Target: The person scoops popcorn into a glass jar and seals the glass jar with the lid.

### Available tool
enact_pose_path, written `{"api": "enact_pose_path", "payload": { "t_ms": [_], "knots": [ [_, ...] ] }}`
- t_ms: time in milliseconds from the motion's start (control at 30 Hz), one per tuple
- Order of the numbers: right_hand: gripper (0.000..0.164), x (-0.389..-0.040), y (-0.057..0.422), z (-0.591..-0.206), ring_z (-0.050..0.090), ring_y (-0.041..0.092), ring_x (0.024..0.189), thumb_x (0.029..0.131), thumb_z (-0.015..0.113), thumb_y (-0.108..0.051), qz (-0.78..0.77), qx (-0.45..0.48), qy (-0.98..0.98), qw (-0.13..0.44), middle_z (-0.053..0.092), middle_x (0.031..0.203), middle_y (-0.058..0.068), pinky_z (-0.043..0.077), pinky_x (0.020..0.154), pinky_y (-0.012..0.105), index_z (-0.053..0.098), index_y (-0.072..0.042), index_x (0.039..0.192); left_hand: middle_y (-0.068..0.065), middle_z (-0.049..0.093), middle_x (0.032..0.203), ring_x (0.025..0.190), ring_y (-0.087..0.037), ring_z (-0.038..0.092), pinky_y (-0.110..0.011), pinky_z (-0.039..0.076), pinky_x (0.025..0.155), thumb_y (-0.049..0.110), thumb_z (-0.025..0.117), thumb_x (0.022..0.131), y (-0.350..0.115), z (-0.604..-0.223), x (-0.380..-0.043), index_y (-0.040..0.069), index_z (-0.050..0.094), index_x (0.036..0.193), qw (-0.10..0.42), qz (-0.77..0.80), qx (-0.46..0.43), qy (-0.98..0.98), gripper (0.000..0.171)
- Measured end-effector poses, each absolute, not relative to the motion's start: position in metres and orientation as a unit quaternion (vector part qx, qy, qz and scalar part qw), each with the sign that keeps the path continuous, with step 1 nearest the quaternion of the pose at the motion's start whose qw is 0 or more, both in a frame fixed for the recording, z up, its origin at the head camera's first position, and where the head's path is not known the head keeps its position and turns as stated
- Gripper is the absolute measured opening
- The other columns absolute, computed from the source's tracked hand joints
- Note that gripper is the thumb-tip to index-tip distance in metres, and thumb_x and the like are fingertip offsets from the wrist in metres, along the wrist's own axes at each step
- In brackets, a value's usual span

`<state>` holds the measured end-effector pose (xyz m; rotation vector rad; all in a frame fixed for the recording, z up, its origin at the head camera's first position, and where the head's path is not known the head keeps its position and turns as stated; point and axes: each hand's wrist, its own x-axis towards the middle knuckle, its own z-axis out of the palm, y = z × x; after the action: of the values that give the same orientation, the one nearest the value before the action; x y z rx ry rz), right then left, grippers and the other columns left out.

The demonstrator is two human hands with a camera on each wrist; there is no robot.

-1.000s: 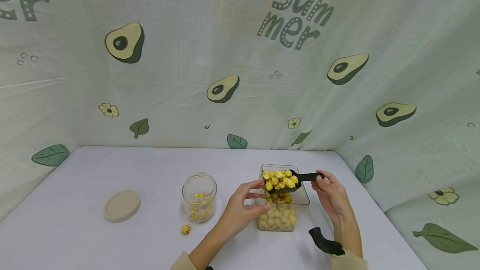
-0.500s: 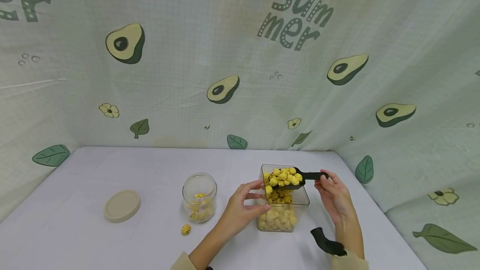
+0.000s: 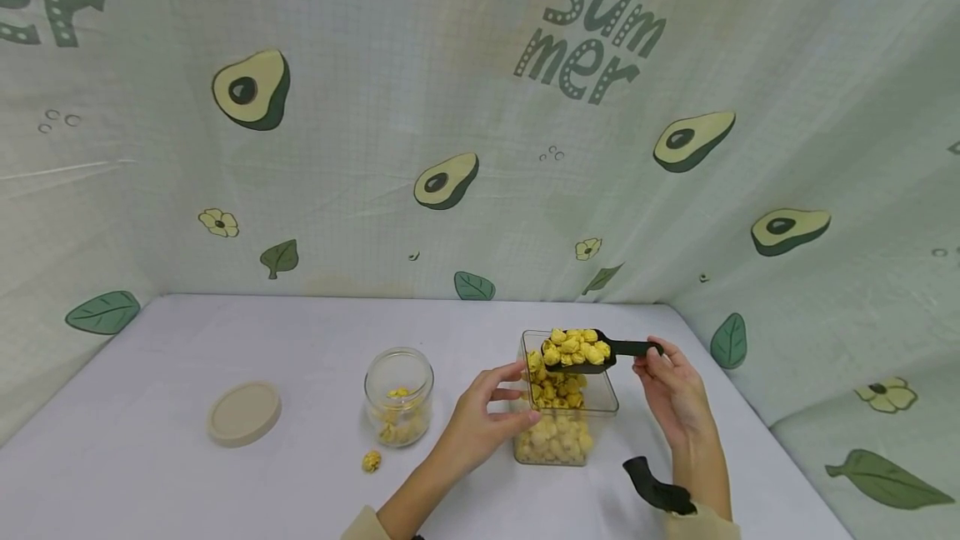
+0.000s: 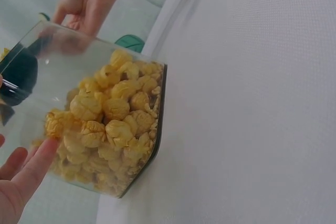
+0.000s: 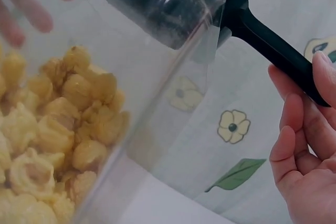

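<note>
The clear square container (image 3: 600,397) is steadied by the left hand (image 3: 482,417), whose fingers are spread apart and laid against its left side without being wrapped round it; the box is presumably kept from sliding that way. By the right hand (image 3: 672,390) the black scoop (image 3: 581,369) is held near the handle's end, which is pinched between thumb and fingers. The handle is kept nearly level, probably so that the heaped popcorn (image 3: 574,347) is not spilled. The scoop's bowl is held at the container's mouth, above the yellow pieces (image 3: 555,436) piled inside; whether it is just within the rim or over it cannot be told for certain. Any piece that drops would likely be caught by the box.

To the left a round glass jar (image 3: 426,383) is stood uncovered, with some popcorn at its bottom, and a loose piece (image 3: 371,461) is left just beside it. A beige round lid (image 3: 243,413) is laid flat farther left, where neither hand is obstructed by it.

Everything is set on a white-covered worktop (image 3: 300,340), enclosed behind and at the sides by a pale curtain (image 3: 345,107) printed with avocados, leaves, flowers and the word "summer".
</note>
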<state>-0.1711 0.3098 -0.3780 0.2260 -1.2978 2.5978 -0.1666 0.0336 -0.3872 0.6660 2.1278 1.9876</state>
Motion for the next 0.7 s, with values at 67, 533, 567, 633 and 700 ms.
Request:
{"api": "enact_pose_path", "payload": {
  "t_ms": [67,533,567,633,700],
  "knots": [
    [0.020,-0.170,0.309,-0.376,0.062,0.014,0.078,0.095,0.042,0.002,0.883,0.074,-0.448,0.117,0.066,0.084,0.005,0.051,0.077,0.021,0.059,-0.006,0.102,-0.008,0.048,0.131,0.113,-0.026,0.053,-0.028,0.053,0.085,0.024,0.071,0.082,0.033,-0.387,-0.166,0.014,0.048,0.134,0.081,0.663,0.220,0.710,0.058],
    [0.019,-0.168,0.296,-0.357,0.062,0.013,0.082,0.095,0.044,0.002,0.877,0.073,-0.459,0.123,0.061,0.091,0.003,0.051,0.082,0.020,0.057,-0.007,0.104,-0.010,0.047,0.134,0.115,-0.028,0.051,-0.030,0.051,0.090,0.021,0.070,0.082,0.020,-0.375,-0.167,0.012,0.047,0.135,0.057,0.664,0.230,0.710,0.058],
    [0.019,-0.167,0.294,-0.355,0.062,0.014,0.082,0.095,0.044,0.002,0.878,0.073,-0.458,0.122,0.061,0.092,0.003,0.051,0.082,0.020,0.057,-0.007,0.104,-0.010,0.047,0.134,0.116,-0.029,0.051,-0.031,0.050,0.091,0.021,0.070,0.083,0.019,-0.374,-0.167,0.011,0.046,0.135,0.052,0.663,0.233,0.710,0.058],
    [0.020,-0.167,0.292,-0.353,0.062,0.014,0.082,0.095,0.043,0.003,0.878,0.078,-0.456,0.120,0.060,0.092,0.003,0.051,0.082,0.020,0.057,-0.007,0.105,-0.011,0.046,0.135,0.117,-0.030,0.050,-0.032,0.050,0.092,0.020,0.070,0.083,0.015,-0.371,-0.167,0.011,0.046,0.135,0.045,0.662,0.237,0.709,0.058],
    [0.020,-0.166,0.290,-0.350,0.062,0.014,0.081,0.095,0.042,0.003,0.880,0.083,-0.452,0.117,0.060,0.091,0.004,0.051,0.082,0.020,0.057,-0.006,0.104,-0.012,0.046,0.136,0.117,-0.031,0.050,-0.033,0.050,0.093,0.018,0.069,0.084,0.012,-0.368,-0.168,0.011,0.046,0.135,0.032,0.662,0.242,0.708,0.057]
  ]
}}
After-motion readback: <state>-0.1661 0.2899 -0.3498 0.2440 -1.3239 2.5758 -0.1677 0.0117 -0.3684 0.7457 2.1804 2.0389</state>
